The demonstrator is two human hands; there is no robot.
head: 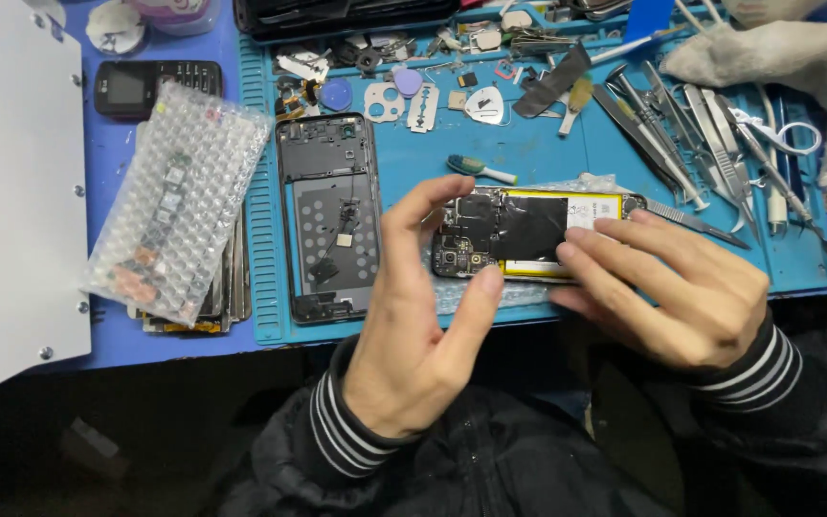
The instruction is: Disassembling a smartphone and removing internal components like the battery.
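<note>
Head view | hands (413, 316) (681, 287) grip opened phone (528, 233) | yellow-edged label (593, 209)

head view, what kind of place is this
Most likely a phone repair bench: both hands hold an opened smartphone with a yellow battery over a blue silicone work mat, beside a row of metal tweezers.

Both hands are bare, without gloves or rings. Behind the left hand (413, 354) a dark jacket sleeve ends in a ribbed knit cuff with thin white stripes; behind the right hand (691, 297) sits a matching striped cuff on shiny black fabric
</note>
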